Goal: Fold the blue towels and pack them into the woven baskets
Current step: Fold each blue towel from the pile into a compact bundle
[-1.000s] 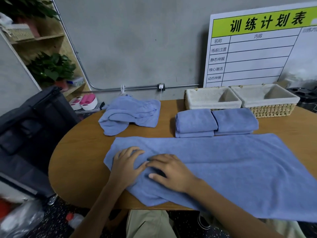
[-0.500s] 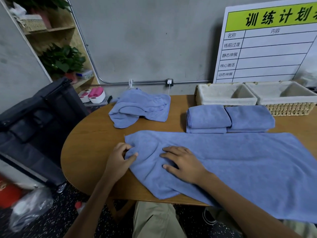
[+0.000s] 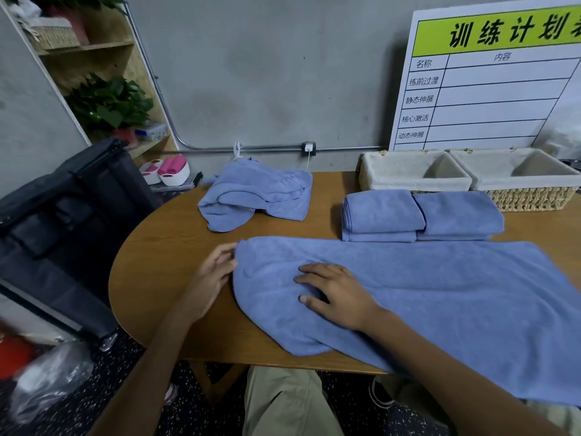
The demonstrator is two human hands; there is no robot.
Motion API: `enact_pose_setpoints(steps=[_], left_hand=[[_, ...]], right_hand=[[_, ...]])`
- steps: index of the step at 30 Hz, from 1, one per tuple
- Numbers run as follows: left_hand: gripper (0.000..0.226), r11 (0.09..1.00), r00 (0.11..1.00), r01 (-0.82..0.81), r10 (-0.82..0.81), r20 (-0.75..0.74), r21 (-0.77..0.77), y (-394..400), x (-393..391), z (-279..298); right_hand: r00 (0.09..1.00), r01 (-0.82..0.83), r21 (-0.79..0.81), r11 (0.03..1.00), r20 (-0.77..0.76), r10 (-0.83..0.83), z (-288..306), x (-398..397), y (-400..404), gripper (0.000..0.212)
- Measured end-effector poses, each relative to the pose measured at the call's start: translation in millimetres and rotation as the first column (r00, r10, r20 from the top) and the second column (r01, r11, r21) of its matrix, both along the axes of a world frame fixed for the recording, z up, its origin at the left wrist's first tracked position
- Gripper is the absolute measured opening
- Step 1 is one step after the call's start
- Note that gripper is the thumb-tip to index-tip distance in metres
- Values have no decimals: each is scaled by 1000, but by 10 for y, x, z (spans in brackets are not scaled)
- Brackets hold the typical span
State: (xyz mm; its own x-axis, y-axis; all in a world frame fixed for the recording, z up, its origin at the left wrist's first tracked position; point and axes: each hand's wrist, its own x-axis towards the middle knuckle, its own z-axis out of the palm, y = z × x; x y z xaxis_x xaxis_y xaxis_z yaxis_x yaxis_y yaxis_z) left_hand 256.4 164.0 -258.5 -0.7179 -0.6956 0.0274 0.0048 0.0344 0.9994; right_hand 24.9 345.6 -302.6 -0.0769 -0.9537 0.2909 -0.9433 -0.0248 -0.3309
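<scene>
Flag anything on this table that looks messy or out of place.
The crumpled towel at the table's far left lies bunched and unfolded, unlike the two folded stacks beside the baskets. The spread towel hangs over the near edge.
</scene>
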Motion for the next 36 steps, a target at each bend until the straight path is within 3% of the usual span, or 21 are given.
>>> enact_pose_setpoints(steps=[3, 8, 14, 17, 18, 20, 22, 23, 29, 30, 32, 33, 35, 36], left_hand=[[53, 977, 985, 84, -51, 167, -198, 34, -9, 7], [49, 906, 975, -16, 108, 194, -424, 161, -33, -70], [35, 911, 965, -249, 260, -11, -330, 135, 16, 79], [22, 886, 948, -304, 319, -16, -351, 49, 85, 354], [22, 918, 956, -263, 289, 46, -297, -37, 140, 426], [28, 988, 943, -66, 108, 313, -142, -228, 294, 480], [29, 991, 789, 105, -35, 613, -78, -352, 444, 422], [27, 989, 725, 130, -46, 687, -71, -365, 482, 394], [13, 967, 666, 138, 68, 743, -212, -300, 357, 385], [13, 935, 679, 121, 167, 714, -334, -317, 309, 338], [13, 766, 728, 116, 368, 579, -632, -276, 177, 235], [15, 700, 770, 130, 375, 516, -703, -175, 84, 190], [42, 677, 834, 204, 258, 487, -707, 67, -102, 3], [59, 668, 807, 260, 247, 537, -698, 194, -173, -105]], right_hand=[[1000, 2, 4, 1000, 15, -2, 19, -28, -17, 51], [1000, 1, 7, 1000, 21, -1, 23, -48, -1, 51], [1000, 6, 35, 999, 20, -6, 50, -49, 0, 53], [999, -5, 51, 999, 36, 3, 64, -56, 6, 55], [999, -4, 55, 998, 39, 2, 70, -55, 3, 56], [999, -1, 58, 998, 34, -1, 77, -52, -2, 56], [1000, 4, 40, 999, 23, -5, 72, -44, -3, 55], [1000, 6, 27, 1000, 18, -6, 63, -39, 0, 54], [999, -5, 24, 1000, -43, 6, 60, 38, 9, 54], [999, -6, 25, 1000, -49, 7, 72, 43, 8, 56], [997, -7, 28, 1000, -72, 9, 80, 51, 14, 60], [996, -6, 29, 1000, -90, 9, 78, 55, 18, 62], [993, -3, 43, 999, -119, 9, 71, 56, 33, 65], [992, -1, 55, 998, -124, 7, 68, 52, 38, 66]])
